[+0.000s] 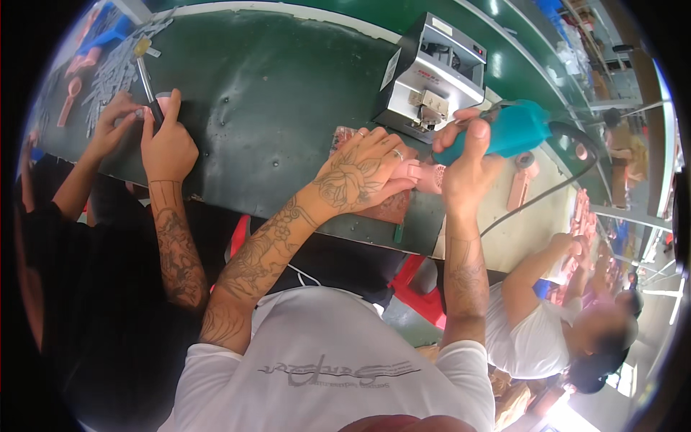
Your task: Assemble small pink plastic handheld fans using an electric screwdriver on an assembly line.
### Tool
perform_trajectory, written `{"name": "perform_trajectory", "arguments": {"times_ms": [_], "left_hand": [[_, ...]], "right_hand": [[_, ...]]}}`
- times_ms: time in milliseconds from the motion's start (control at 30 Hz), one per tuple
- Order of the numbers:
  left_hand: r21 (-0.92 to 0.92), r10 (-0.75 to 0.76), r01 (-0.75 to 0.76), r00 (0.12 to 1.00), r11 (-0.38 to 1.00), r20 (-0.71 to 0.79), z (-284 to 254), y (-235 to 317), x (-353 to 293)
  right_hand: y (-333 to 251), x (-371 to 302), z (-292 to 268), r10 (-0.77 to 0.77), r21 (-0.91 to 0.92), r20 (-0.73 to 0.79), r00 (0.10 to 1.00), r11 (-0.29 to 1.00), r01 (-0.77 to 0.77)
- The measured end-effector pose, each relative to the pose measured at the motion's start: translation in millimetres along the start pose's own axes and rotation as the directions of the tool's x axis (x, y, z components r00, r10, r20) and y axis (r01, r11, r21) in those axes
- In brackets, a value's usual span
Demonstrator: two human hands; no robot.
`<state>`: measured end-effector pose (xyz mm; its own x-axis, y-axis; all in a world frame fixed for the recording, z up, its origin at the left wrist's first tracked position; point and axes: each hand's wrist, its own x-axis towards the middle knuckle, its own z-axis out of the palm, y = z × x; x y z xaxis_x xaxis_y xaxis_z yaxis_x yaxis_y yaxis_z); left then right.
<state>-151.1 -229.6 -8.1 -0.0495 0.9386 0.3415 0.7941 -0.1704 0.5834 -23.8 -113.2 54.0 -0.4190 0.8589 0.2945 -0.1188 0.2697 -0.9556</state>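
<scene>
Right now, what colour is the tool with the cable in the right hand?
The tool is teal, a bluish green. It shows best in the head view.

Green desk (266, 86) edges — grey strips, red stool, company on both sides
Flat grey strips (119, 81) lie loosely heaped near a blue tray (115, 33) at upper left (its contents too blurred to tell); a co-worker in black (108, 302) is at left, another in white (529, 335) at right — with a red stool (417, 297) between them.

Smooth teal plastic tool (517, 131); matt cloth shirt (331, 338)
</scene>
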Motion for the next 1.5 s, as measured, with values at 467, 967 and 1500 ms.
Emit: {"name": "perform_trajectory", "arguments": {"times_ms": [467,967,1500], "left_hand": [[-0.026,0.053,-0.054,0.998,0.998,-0.032,1,-2,-4],[0.022,0.044,-0.043,0.998,0.999,-0.048,-10,0,-3],[0.129,0.071,-0.07,0.997,0.989,-0.006,-2,4,0]], "right_hand": [[8,38,24,-0.096,-0.004,-0.025,0.995,0.995,0.096],[-10,-31,-7,-0.053,0.149,0.01,0.999,0.988,0.051],[9,-48,-10,-0.117,0.111,0.045,0.992,0.988,0.111]]}}
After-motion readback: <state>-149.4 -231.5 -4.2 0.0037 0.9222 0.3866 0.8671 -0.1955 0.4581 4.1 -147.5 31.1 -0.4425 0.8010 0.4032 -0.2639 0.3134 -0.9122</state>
